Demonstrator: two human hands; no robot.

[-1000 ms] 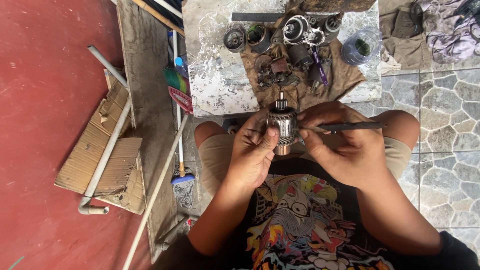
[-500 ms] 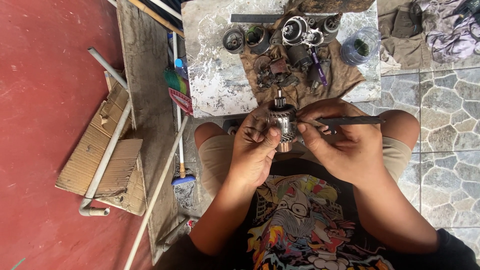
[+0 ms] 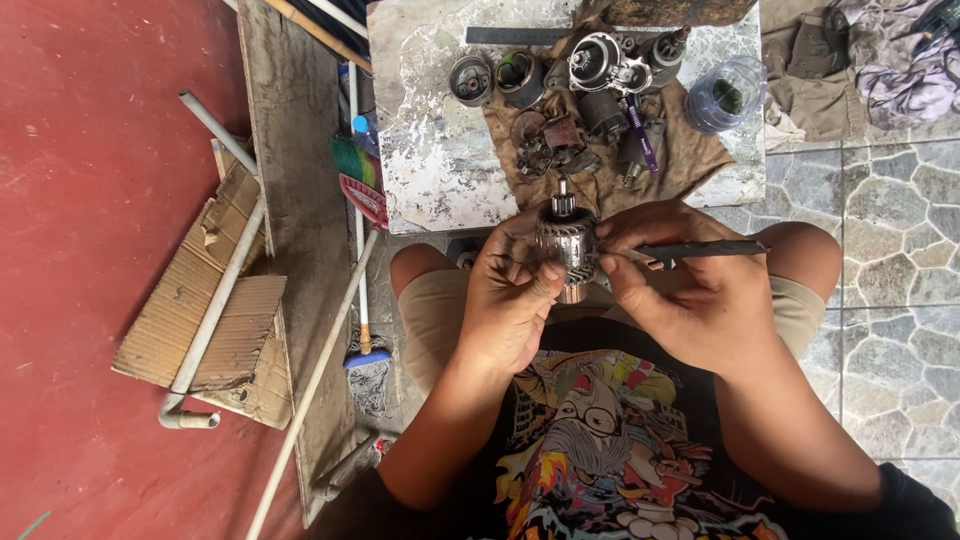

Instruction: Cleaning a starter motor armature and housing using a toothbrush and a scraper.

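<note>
1. Head view is looking down on a seated person who is holding a motor armature (image 3: pixel 566 250) above the knees, just in front of the near edge of the desk (image 3: pixel 430 150).
2. Armature's long axis is running away from the body, its thin shaft end pointing toward the desk and its other end pointing back at the person's chest.
3. Left hand (image 3: pixel 510 300) is wrapping around the armature from the left side, its grip closed on the ribbed metal core.
4. Right hand (image 3: pixel 690 290) is pinching a slim dark tool (image 3: pixel 700 249), grip closed on it; the tool is lying crosswise, its tip touching the armature's right side and its tail pointing right.
5. Brown cloth (image 3: pixel 690 160) on the desk is carrying greasy motor parts (image 3: pixel 560 140), with a round metal housing (image 3: pixel 595 60) and a clear plastic jar (image 3: pixel 725 95) near it.
6. White pipes (image 3: pixel 215 310) and cardboard (image 3: pixel 180 320) are lying on the red floor at left.
</note>
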